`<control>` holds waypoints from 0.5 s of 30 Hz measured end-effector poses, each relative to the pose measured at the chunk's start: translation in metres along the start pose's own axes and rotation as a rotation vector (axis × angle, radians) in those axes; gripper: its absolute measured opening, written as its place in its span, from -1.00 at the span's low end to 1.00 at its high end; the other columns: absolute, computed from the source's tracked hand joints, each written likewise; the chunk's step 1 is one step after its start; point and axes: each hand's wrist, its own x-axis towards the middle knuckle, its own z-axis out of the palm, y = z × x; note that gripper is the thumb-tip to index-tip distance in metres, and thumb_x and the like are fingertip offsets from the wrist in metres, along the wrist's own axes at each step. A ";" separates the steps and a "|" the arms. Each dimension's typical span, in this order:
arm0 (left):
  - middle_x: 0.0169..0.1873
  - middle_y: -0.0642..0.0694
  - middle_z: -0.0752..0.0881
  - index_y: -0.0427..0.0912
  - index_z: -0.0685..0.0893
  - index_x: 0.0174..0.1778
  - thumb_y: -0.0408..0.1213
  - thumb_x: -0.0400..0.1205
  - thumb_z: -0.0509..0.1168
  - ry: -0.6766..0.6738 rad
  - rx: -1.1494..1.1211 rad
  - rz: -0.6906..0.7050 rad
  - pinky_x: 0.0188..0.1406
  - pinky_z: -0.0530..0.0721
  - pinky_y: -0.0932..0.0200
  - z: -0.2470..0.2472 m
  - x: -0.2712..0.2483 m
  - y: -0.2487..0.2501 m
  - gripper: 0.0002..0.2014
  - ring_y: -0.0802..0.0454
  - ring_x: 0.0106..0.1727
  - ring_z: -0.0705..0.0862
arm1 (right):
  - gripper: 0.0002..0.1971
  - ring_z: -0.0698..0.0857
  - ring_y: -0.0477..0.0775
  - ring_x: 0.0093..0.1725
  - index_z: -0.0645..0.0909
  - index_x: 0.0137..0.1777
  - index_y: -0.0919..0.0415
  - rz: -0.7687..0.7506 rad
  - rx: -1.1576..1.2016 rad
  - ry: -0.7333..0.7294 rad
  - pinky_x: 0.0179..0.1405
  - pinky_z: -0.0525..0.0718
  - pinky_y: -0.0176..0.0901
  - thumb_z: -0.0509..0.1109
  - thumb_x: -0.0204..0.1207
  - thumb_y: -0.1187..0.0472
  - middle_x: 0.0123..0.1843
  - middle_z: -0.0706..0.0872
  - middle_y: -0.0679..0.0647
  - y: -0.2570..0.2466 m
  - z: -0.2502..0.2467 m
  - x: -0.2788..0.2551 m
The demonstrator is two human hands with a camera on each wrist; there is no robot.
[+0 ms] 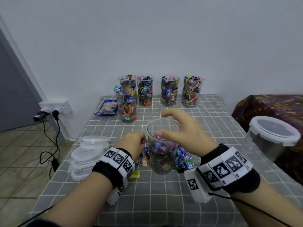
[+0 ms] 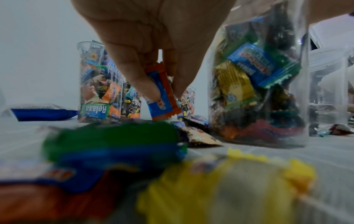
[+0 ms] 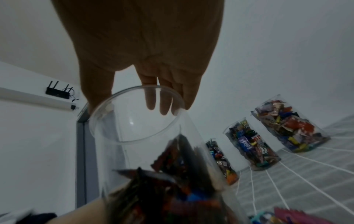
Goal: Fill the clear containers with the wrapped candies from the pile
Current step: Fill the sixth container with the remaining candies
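A: Grey checked tablecloth (image 1: 164, 194) under a bare white wall, and across the upper middle of the frame stand five full containers (image 1: 145, 90), packed with wrappers to the rim.

B: And the one in play sits centre frame: a clear container (image 1: 162, 148), upright, roughly half full of candy.

A: Right hand (image 1: 183, 131) arches over its mouth, thumb against the near wall, fingers spread over the far rim. From the right wrist view the fingertips (image 3: 164, 104) hang straight and slightly apart behind the rim, touching it, not curled round.

B: Now the left hand (image 1: 132, 143), just left of the container, down in the pile (image 1: 183, 159) that wraps around its base.

A: The left wrist view has it: thumb and fingers pinched together on an orange-and-blue candy (image 2: 162, 94), held on end above the cloth.

B: Loose wrappers in the foreground there, one yellow candy (image 1: 134, 175) by the left wrist.

A: Left of the frame, a stack of clear lids (image 1: 88, 154). Upper left on the cloth, a blue bag (image 1: 107, 108). Far right, a lidded tub (image 1: 272, 138).
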 end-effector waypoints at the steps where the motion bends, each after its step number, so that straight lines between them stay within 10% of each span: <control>1: 0.05 -0.07 0.70 -0.09 0.67 0.08 -0.23 0.63 0.23 -0.004 -0.006 -0.003 0.00 0.56 0.13 0.000 0.000 0.000 -0.82 -0.06 0.08 0.63 | -0.37 0.46 -0.15 0.36 0.47 0.41 0.07 0.059 0.048 -0.035 0.35 0.39 -0.25 0.57 0.36 0.00 0.38 0.52 -0.09 0.002 0.000 -0.002; 6: 0.08 -0.06 0.70 -0.08 0.68 0.11 -0.24 0.63 0.23 0.014 -0.012 -0.013 0.00 0.52 0.17 -0.001 -0.001 0.000 -0.81 -0.02 0.10 0.62 | 0.07 0.33 -0.16 0.51 0.00 0.67 0.06 0.219 0.261 -0.159 0.49 0.30 -0.24 0.62 0.27 0.05 0.58 0.31 -0.12 0.011 0.005 -0.012; 15: 0.04 -0.04 0.70 -0.04 0.69 0.11 -0.26 0.61 0.28 0.067 -0.093 -0.052 -0.02 0.56 0.16 -0.011 -0.007 -0.001 -0.81 -0.02 0.04 0.65 | 0.02 0.45 -0.10 0.44 0.15 0.60 0.14 0.278 0.429 -0.093 0.46 0.38 -0.24 0.67 0.21 0.09 0.48 0.45 -0.04 0.017 0.014 -0.017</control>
